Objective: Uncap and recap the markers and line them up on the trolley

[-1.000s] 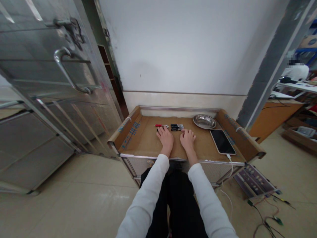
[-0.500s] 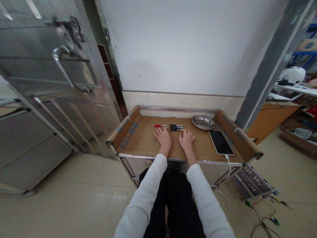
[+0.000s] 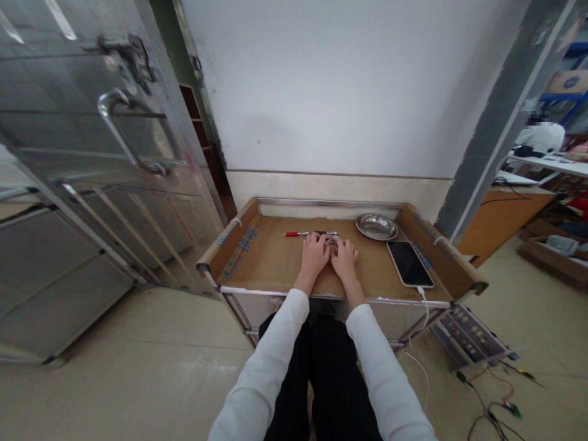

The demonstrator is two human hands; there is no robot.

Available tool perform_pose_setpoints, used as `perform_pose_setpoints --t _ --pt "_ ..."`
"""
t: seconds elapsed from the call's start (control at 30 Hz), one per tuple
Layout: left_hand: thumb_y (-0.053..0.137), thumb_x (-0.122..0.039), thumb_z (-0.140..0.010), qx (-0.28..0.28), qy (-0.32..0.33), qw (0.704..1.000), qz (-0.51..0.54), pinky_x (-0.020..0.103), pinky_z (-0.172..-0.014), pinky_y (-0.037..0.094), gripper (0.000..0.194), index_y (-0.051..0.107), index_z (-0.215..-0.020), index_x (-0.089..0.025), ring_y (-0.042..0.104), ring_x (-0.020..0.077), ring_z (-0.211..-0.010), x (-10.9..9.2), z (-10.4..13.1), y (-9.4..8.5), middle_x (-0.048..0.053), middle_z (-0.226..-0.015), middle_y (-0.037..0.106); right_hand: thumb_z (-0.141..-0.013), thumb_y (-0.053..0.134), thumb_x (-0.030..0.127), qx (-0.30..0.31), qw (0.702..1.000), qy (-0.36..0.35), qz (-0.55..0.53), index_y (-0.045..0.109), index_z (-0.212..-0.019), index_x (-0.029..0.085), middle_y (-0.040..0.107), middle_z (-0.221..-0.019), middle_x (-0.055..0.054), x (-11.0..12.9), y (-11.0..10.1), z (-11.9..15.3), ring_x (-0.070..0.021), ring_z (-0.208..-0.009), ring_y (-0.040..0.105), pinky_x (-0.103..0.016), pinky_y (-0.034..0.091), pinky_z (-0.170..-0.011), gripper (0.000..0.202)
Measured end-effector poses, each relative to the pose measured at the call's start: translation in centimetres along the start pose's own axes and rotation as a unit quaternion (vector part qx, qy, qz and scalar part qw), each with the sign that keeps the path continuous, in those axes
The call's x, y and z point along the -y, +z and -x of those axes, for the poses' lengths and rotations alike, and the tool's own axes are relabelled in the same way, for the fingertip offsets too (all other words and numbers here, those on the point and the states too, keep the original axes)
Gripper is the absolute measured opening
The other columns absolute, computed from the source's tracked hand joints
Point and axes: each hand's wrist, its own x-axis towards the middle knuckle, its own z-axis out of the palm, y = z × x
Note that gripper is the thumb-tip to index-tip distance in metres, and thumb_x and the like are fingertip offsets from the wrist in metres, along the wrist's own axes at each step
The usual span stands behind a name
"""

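"Cardboard [image 3: 269, 263] lines the cart [image 3: 390, 301] against a white wall [image 3: 344, 92]; what lies on it?"

"Black pens [image 3: 329, 233] at the fingertips of the left hand [image 3: 315, 252] and right hand [image 3: 344, 255]; a red pen [image 3: 292, 234] lies left of both."

"Gripped?"

"Can't tell; the curled fingers hide it."

"Containers, writing?"

"Metal dish [image 3: 376, 227], ahead-right of the hands, shiny inside; blue characters [image 3: 247, 239] to their left, too small to read."

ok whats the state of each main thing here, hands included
Dark pens, lying flat, partly hidden
Red pen, lying flat
Left hand, palm down, fingers by the dark pens
Right hand, palm down, close beside left hand
Metal bowl, upright
Phone, face up, screen dark
White cable, plugged into phone
Metal door, ajar
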Motion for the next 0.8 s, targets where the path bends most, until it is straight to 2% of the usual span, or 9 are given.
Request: perform_pose_setpoints --t 0.1,0.3,0.47,0.67,0.8 --pt "0.048 -0.011 -0.083 -0.049 0.013 0.995 0.089 0.037 -0.090 0.042 0.027 0.052 -0.109 -0.017 0.050 0.0222 -0.103 0.3 -0.1 0.3 0.010 -0.107 0.054 -0.090 0.044 0.027 0.013 1.000 0.002 0.013 0.060 -0.110 0.021 0.054 -0.109 -0.011 -0.2 0.2 -0.1 -0.0239 -0.103 0.046 -0.035 0.030 -0.085 0.026" --pt "0.052 -0.014 -0.085 -0.138 0.078 0.963 0.220 0.037 -0.095 0.044 0.030 0.045 -0.114 -0.017 0.049 0.0204 -0.110 0.5 -0.3 0.5 0.011 -0.114 0.049 -0.092 0.042 0.034 0.029 0.999 -0.015 0.037 0.060 -0.109 0.022 0.055 -0.110 -0.011 -0.3 0.3 -0.1 -0.0242 -0.102 0.047 -0.034 0.030 -0.083 0.028" --pt "0.054 -0.019 -0.086 -0.164 0.052 0.955 0.243 0.033 -0.086 0.049 0.029 0.046 -0.114 -0.018 0.054 0.0187 -0.103 0.7 -0.5 0.6 0.010 -0.111 0.052 -0.092 0.042 0.030 0.017 0.999 -0.016 0.046 0.059 -0.110 0.019 0.057 -0.110 -0.011 -0.4 0.5 -0.1 -0.0242 -0.102 0.046 -0.034 0.030 -0.083 0.027" --pt "0.050 -0.023 -0.090 -0.186 0.005 0.953 0.237 0.034 -0.090 0.047 0.020 0.053 -0.110 -0.018 0.057 0.0174 -0.098 1.2 -0.5 0.2 0.009 -0.106 0.057 -0.092 0.042 0.028 0.012 0.998 -0.019 0.053 0.061 -0.106 0.019 0.060 -0.108 -0.011 -0.4 0.5 -0.2 -0.0236 -0.100 0.047 -0.034 0.029 -0.081 0.025" --pt "0.047 -0.024 -0.092 -0.177 -0.007 0.954 0.242 0.033 -0.091 0.047 0.024 0.055 -0.114 -0.018 0.057 0.0169 -0.099 1.3 -0.5 0.1 0.009 -0.107 0.058 -0.093 0.041 0.032 0.019 0.998 -0.016 0.051 0.062 -0.106 0.020 0.060 -0.108 -0.010 -0.4 0.4 -0.2 -0.0237 -0.099 0.047 -0.033 0.028 -0.080 0.026"
